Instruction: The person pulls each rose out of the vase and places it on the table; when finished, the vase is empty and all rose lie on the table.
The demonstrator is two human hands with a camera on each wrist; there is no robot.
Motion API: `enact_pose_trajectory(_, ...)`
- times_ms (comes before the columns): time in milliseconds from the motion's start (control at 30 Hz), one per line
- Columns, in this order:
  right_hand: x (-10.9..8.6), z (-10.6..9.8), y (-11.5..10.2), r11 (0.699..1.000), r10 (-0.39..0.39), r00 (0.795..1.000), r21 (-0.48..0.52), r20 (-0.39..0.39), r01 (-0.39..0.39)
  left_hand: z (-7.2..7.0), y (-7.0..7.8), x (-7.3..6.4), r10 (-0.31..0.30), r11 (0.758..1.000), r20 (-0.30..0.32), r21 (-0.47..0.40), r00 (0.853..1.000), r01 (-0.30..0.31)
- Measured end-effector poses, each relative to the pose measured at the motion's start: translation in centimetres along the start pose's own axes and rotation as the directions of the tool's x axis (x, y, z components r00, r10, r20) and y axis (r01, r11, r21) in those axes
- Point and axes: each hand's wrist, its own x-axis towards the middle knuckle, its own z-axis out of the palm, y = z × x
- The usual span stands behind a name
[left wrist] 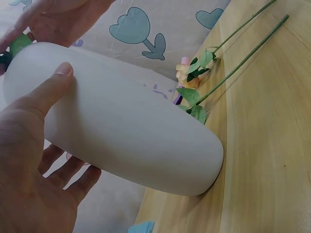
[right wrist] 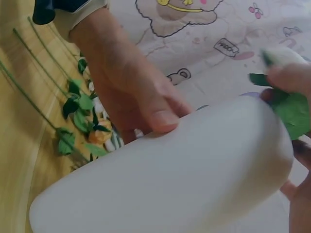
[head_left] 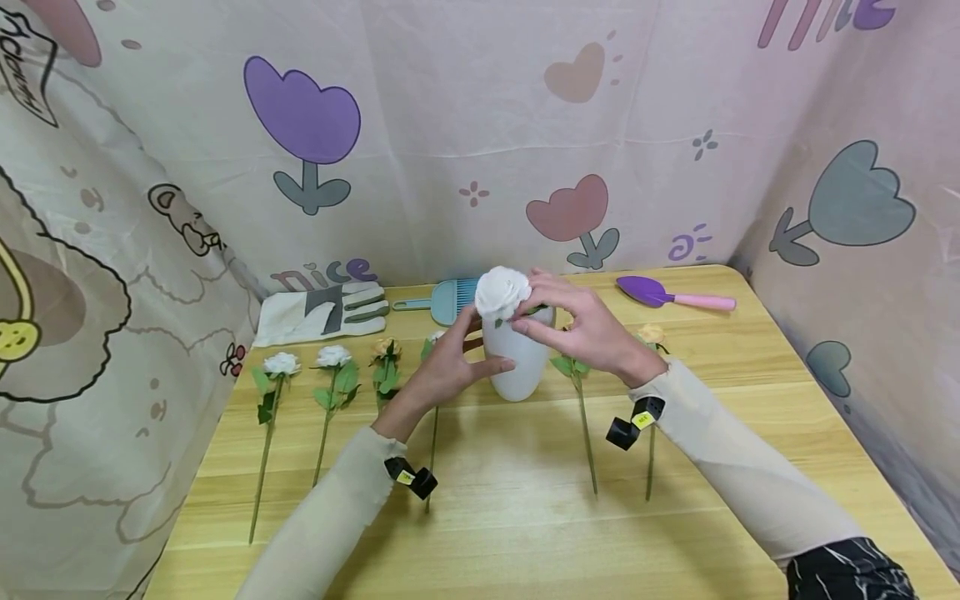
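Note:
A white vase (head_left: pixel 519 367) stands upright on the wooden table. My left hand (head_left: pixel 447 367) grips it from the left, the thumb across the near side and the fingers round the far side, as the left wrist view also shows. At the mouth of the vase sits a white rose (head_left: pixel 502 293). My right hand (head_left: pixel 573 321) pinches this rose just below the bloom, the thumb by its green leaves (right wrist: pixel 291 114) in the right wrist view. The lower stem is hidden inside the vase.
Left on the table (head_left: pixel 510 533) lie a white rose (head_left: pixel 281 364), another white rose (head_left: pixel 333 357) and an orange rose (head_left: pixel 385 350). A peach rose (head_left: pixel 651 333) lies right. Along the back are gloves (head_left: pixel 322 315), a light-blue toothed tool (head_left: pixel 448 302) and a purple trowel (head_left: pixel 641 290).

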Motion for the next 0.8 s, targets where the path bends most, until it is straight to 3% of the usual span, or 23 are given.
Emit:
enact_pose_trajectory(100,0.4,0.0,-0.4,0.999,-0.027,0.993,0.039,-0.115,0.032,0.0,-0.1,0.0,0.002,1.0,-0.001,-0.013,1.0,-0.002)
enact_pose_trajectory(233,1.2,-0.4,-0.8,0.989,-0.075,0.964,0.101,-0.254,0.103,0.0,-0.1,-0.1,0.005,1.0,-0.006,-0.03,1.0,-0.005)
enact_pose_trajectory(500,2.6,-2.1,-2.4,0.966,-0.096,0.912,0.184,-0.398,0.182,0.1,-0.3,-0.2,0.004,0.999,-0.014,-0.045,1.0,-0.005)
enact_pose_trajectory(667,3.5,-3.7,-3.6,0.943,-0.102,0.863,0.227,-0.495,0.242,0.1,-0.3,-0.2,0.003,0.999,-0.019,-0.04,1.0,-0.004)
enact_pose_trajectory(800,4.0,-5.2,-4.7,0.914,-0.114,0.806,0.257,-0.581,0.315,0.1,-0.2,-0.2,0.006,0.999,-0.02,-0.037,1.0,-0.006)
